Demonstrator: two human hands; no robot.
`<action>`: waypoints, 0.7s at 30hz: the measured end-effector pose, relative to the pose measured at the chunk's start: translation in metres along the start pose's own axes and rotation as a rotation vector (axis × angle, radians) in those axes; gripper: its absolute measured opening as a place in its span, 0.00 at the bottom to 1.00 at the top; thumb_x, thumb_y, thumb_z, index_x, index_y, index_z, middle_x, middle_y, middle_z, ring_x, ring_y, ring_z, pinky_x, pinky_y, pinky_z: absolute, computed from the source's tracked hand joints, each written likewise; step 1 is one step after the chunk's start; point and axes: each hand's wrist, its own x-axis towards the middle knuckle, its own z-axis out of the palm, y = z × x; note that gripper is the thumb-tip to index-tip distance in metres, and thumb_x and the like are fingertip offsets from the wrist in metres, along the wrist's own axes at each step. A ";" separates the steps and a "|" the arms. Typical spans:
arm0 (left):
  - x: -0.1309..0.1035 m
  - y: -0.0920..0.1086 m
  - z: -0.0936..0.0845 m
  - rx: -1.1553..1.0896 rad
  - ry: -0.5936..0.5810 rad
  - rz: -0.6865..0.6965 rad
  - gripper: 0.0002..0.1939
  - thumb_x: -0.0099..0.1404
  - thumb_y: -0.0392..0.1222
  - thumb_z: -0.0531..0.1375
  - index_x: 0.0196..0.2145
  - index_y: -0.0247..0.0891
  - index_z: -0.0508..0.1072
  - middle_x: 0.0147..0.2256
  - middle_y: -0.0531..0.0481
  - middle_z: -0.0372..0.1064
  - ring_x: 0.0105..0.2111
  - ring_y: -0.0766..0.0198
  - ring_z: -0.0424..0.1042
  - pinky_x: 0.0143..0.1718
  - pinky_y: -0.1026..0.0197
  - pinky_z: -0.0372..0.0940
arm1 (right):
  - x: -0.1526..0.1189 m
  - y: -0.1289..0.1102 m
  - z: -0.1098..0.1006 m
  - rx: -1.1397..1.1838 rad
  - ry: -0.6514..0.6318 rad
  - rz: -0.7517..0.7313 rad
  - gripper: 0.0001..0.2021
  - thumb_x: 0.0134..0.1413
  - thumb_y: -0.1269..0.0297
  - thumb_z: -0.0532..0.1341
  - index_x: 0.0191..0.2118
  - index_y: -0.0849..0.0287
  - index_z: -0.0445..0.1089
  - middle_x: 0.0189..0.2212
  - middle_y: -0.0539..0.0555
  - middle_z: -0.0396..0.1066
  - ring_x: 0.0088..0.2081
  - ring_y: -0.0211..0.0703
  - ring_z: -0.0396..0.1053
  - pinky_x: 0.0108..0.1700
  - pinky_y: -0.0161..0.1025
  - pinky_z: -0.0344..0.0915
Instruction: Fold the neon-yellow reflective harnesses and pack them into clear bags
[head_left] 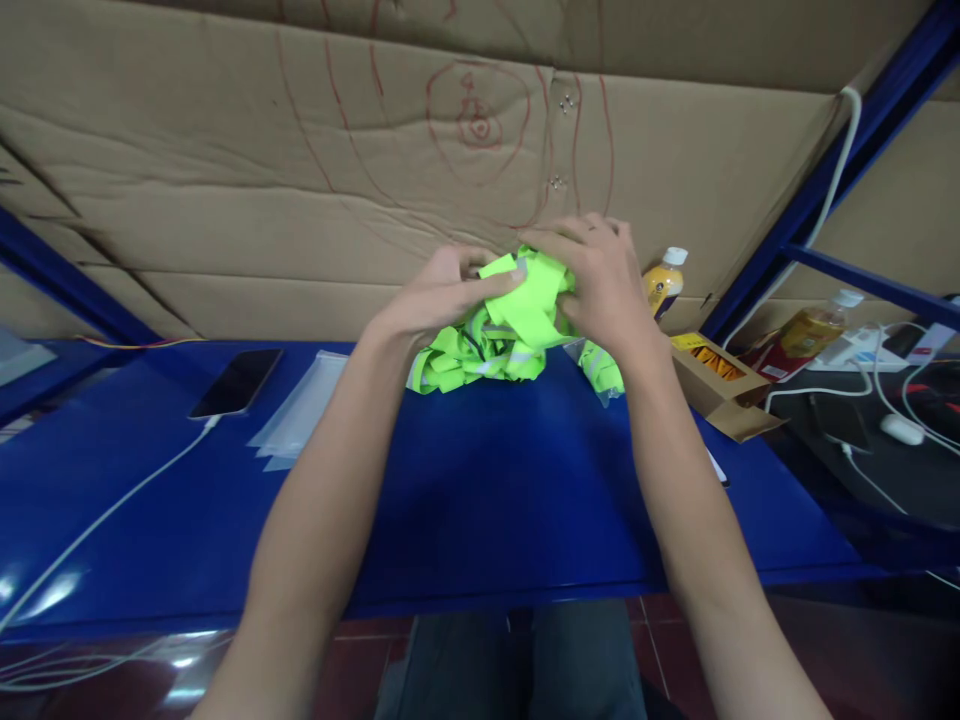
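Both of my hands hold a bunched neon-yellow fabric piece [529,305] with grey strips, raised above the back of the blue table. My left hand [439,292] grips its left side, thumb lying across the front. My right hand [596,280] is wrapped over its right side, with some fingers hidden behind it. Below and behind lies a pile of the same neon fabric [480,362] on the table. Another neon bundle in clear plastic [602,372] rests by my right wrist.
Clear plastic bags [304,405] and a charging phone [237,383] lie on the blue table [510,490] to the left. An open cardboard box [724,385] and an orange bottle [666,280] stand right. Cardboard [225,200] walls the back.
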 end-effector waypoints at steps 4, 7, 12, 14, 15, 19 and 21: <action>-0.001 -0.001 -0.013 0.070 0.059 0.099 0.24 0.54 0.51 0.79 0.42 0.42 0.76 0.39 0.48 0.77 0.38 0.58 0.76 0.40 0.56 0.72 | -0.003 0.000 0.007 0.065 -0.153 -0.046 0.40 0.59 0.51 0.75 0.74 0.49 0.66 0.66 0.62 0.74 0.68 0.73 0.67 0.69 0.69 0.60; -0.004 0.003 -0.015 0.220 -0.016 0.248 0.20 0.55 0.45 0.76 0.42 0.42 0.75 0.41 0.49 0.76 0.43 0.55 0.75 0.45 0.54 0.70 | -0.002 0.004 0.007 0.134 -0.249 -0.036 0.36 0.57 0.47 0.76 0.67 0.54 0.72 0.59 0.62 0.78 0.61 0.68 0.74 0.64 0.61 0.66; -0.006 0.010 -0.007 0.291 -0.073 0.314 0.20 0.62 0.51 0.74 0.46 0.41 0.75 0.46 0.47 0.76 0.46 0.54 0.75 0.50 0.53 0.69 | 0.004 0.013 0.011 0.166 -0.263 -0.035 0.11 0.68 0.56 0.68 0.49 0.54 0.80 0.43 0.56 0.82 0.47 0.56 0.77 0.54 0.51 0.69; -0.007 0.009 -0.004 0.291 -0.101 0.274 0.28 0.61 0.57 0.75 0.51 0.41 0.75 0.51 0.45 0.76 0.49 0.53 0.75 0.50 0.54 0.70 | 0.004 0.012 0.013 0.111 -0.215 -0.015 0.09 0.70 0.60 0.64 0.48 0.53 0.81 0.43 0.57 0.82 0.48 0.58 0.77 0.55 0.53 0.69; -0.007 0.009 -0.003 0.272 -0.126 0.239 0.31 0.61 0.61 0.75 0.53 0.41 0.75 0.53 0.44 0.77 0.49 0.52 0.76 0.49 0.54 0.71 | 0.004 0.011 0.014 0.076 -0.177 -0.001 0.10 0.70 0.62 0.63 0.50 0.52 0.82 0.46 0.58 0.82 0.51 0.60 0.76 0.56 0.55 0.68; -0.007 0.007 -0.003 0.073 -0.135 0.013 0.30 0.71 0.72 0.63 0.45 0.39 0.79 0.41 0.43 0.78 0.37 0.55 0.78 0.37 0.54 0.73 | 0.005 0.003 0.016 -0.009 -0.040 0.009 0.19 0.69 0.68 0.61 0.61 0.47 0.80 0.60 0.59 0.78 0.64 0.68 0.70 0.65 0.65 0.64; -0.007 0.005 -0.006 0.047 -0.064 -0.040 0.26 0.69 0.67 0.68 0.41 0.39 0.79 0.36 0.45 0.77 0.32 0.57 0.75 0.34 0.54 0.71 | 0.004 0.001 0.016 0.020 -0.014 -0.007 0.23 0.68 0.64 0.64 0.66 0.47 0.76 0.64 0.60 0.75 0.67 0.70 0.67 0.68 0.68 0.62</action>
